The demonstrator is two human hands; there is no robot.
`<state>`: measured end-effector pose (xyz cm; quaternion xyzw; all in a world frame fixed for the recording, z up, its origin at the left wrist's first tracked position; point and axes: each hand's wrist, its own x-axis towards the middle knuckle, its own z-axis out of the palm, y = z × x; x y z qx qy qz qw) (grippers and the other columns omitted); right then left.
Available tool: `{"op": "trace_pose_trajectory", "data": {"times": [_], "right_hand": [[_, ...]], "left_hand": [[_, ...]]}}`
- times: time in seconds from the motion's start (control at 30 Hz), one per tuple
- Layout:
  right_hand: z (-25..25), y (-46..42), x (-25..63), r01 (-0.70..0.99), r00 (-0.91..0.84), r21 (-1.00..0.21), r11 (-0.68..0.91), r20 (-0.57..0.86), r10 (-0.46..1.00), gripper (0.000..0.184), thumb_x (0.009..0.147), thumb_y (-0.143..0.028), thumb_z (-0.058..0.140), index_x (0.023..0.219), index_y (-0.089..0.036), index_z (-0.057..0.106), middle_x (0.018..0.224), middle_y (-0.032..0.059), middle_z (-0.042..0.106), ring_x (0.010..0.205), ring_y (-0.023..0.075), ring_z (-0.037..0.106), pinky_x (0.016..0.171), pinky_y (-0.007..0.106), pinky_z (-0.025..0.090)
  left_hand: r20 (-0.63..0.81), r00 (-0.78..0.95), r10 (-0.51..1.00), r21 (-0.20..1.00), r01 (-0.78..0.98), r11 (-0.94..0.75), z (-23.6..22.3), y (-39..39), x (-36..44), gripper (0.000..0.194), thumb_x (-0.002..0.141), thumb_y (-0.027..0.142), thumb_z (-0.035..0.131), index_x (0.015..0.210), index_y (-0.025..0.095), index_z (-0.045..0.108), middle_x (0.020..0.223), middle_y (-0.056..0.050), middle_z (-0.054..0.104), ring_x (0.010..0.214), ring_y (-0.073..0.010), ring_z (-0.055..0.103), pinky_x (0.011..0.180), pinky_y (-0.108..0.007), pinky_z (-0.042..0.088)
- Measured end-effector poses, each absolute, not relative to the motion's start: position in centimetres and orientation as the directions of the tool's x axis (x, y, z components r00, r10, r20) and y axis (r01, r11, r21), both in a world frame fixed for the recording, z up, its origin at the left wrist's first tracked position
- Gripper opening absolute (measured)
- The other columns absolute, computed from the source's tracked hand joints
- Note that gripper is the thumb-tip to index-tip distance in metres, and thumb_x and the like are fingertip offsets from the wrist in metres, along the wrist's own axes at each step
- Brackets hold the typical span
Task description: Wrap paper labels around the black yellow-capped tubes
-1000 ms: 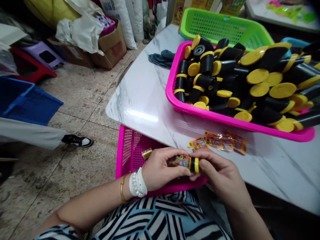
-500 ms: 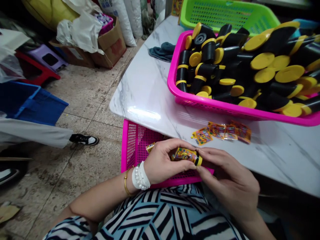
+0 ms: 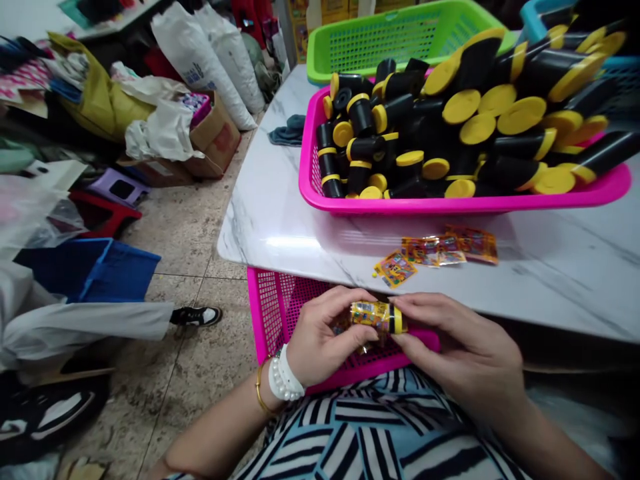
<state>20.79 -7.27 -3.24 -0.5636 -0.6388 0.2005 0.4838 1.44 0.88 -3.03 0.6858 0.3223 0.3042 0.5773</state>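
Between my two hands is a small black canister (image 3: pixel 371 316) with a yellow lid and a colourful orange printed sleeve around it. My left hand (image 3: pixel 327 333) wraps around its sleeved body. At the lid end, my right hand (image 3: pixel 450 347) pinches it between thumb and fingertips. Below them, a pink basket (image 3: pixel 265 327) sits by my lap, partly under the table edge, with some wrapped pieces in it that my left hand mostly hides. Several flat printed sleeves (image 3: pixel 425 251) lie on the white marbled table (image 3: pixel 265 220) just beyond my hands.
A large pink basket (image 3: pixel 400 208) heaped with black, yellow-lidded canisters stands on the table. Behind it is a green basket (image 3: pixel 320 57); a dark cloth (image 3: pixel 287 131) lies at its left. A blue crate (image 3: pixel 95 270), cardboard box (image 3: pixel 215 137) and another person's leg (image 3: pixel 125 320) are left.
The canister has turned in my hands, so a barcode now shows on its sleeve. My view has shifted, and the table things appear further left. Both hands keep hold.
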Motion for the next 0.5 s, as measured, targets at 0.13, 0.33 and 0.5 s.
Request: {"op": "trace_pose_trajectory", "data": {"times": [0.13, 0.33, 0.5], "right_hand": [[-3.2, -7.2, 20.9, 0.504, 0.111, -0.821, 0.267, 0.369, 0.923, 0.027, 0.082, -0.009, 0.072, 0.106, -0.022, 0.073, 0.097, 0.0039, 0.076, 0.089, 0.0149, 0.074, 0.083, 0.022, 0.061], [-3.9, -7.5, 20.8, 0.376, 0.146, -0.902, 0.210, 0.282, 0.948, 0.032, 0.083, -0.008, 0.071, 0.110, -0.024, 0.073, 0.099, 0.0039, 0.075, 0.088, 0.0146, 0.075, 0.077, 0.019, 0.063], [-4.6, -7.7, 20.5, 0.188, 0.223, -0.968, 0.168, 0.208, 0.952, 0.032, 0.086, -0.008, 0.068, 0.113, -0.026, 0.070, 0.108, 0.0055, 0.070, 0.094, 0.0170, 0.074, 0.079, 0.026, 0.065]], "left_hand": [[0.167, 0.636, 0.754, 0.962, 0.063, -0.267, -3.1, 1.2, 1.8, 0.029, 0.085, 0.033, 0.077, 0.109, 0.017, 0.072, 0.097, -0.008, 0.073, 0.089, -0.0190, 0.067, 0.081, -0.032, 0.053], [0.298, 0.673, 0.677, 0.932, -0.051, -0.359, -3.4, 2.0, 2.4, 0.028, 0.087, 0.028, 0.076, 0.113, 0.020, 0.072, 0.105, -0.010, 0.075, 0.098, -0.0213, 0.071, 0.088, -0.036, 0.058], [0.241, 0.655, 0.716, 0.952, -0.017, -0.304, -3.4, 1.7, 2.8, 0.042, 0.086, 0.026, 0.076, 0.127, 0.023, 0.067, 0.115, -0.010, 0.075, 0.105, -0.0222, 0.070, 0.094, -0.036, 0.056]]}}
